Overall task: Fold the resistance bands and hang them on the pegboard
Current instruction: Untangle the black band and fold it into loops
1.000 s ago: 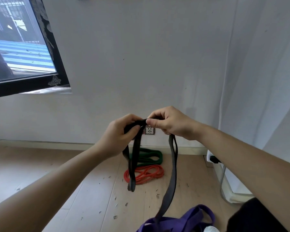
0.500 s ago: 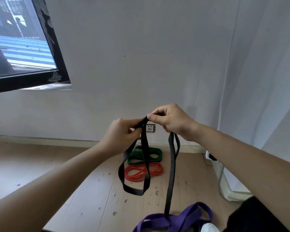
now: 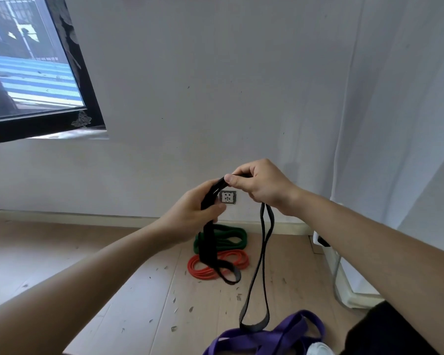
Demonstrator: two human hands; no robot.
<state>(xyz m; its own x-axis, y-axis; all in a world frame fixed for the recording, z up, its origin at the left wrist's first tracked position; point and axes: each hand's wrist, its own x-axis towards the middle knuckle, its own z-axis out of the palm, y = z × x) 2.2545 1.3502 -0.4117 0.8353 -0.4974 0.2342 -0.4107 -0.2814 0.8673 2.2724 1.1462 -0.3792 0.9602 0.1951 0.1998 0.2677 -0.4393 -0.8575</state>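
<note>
A black resistance band (image 3: 208, 242) hangs between both hands in front of the wall. My left hand (image 3: 190, 213) grips a folded bunch of it, and a short loop drops below that hand. My right hand (image 3: 259, 183) pinches the band's top between thumb and fingers; from it a long loop hangs almost to the floor. A green band (image 3: 231, 237) and a red band (image 3: 215, 265) lie coiled on the floor by the wall. A purple band (image 3: 272, 336) lies at the bottom of the view. No pegboard is in view.
A wall socket (image 3: 228, 197) sits just behind my hands. A black-framed window (image 3: 36, 73) is at the upper left. A white curtain (image 3: 408, 124) and a white stand base (image 3: 344, 283) are on the right. The wooden floor (image 3: 87, 252) has small bits of debris.
The long loop has lifted clear of the purple band. My left hand has gathered more of the band into its grip, and the short loop now hangs lower and to the right.
</note>
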